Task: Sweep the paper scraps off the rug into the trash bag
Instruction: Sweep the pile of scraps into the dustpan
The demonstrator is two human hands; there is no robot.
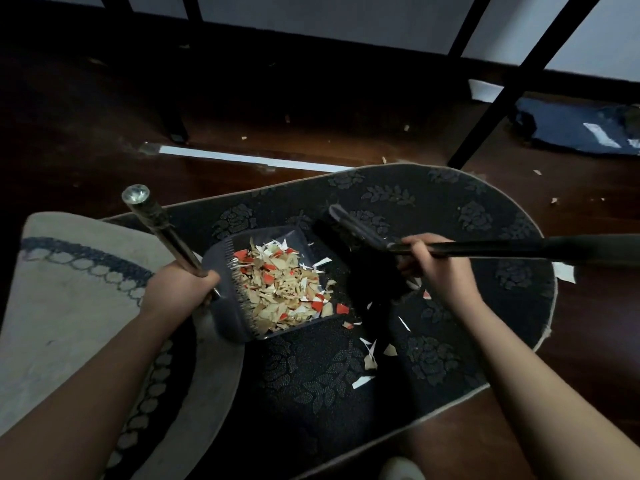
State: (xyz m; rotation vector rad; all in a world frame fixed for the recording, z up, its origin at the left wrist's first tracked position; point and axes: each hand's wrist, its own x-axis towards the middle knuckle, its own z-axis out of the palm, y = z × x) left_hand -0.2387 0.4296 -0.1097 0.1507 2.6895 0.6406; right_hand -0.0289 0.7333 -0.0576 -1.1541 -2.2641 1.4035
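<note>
The left hand (178, 289) was wrapped tight round the metal handle (162, 230) of the dustpan (225, 317), low down where it joined the pan, left of centre. The dustpan sat on the dark floral rug (450, 216), heaped with tan, white and red paper scraps (280, 289). Over on the right, the right hand (440, 268) was curled round the black broom handle (519, 249), which ran off the right edge of the frame. The broom head (356, 237) lay just beside the pan's open mouth, its bristles blurred. A few loose scraps (372, 355) lay on the rug below centre, just past the pan's lip. A pale rug (69, 299) with a blue ring pattern overlapped the dark one at lower left. On the wooden floor (104, 133) more bits were scattered, and at the upper right lay a dark blue bag (571, 133), well apart from the pan.
</note>
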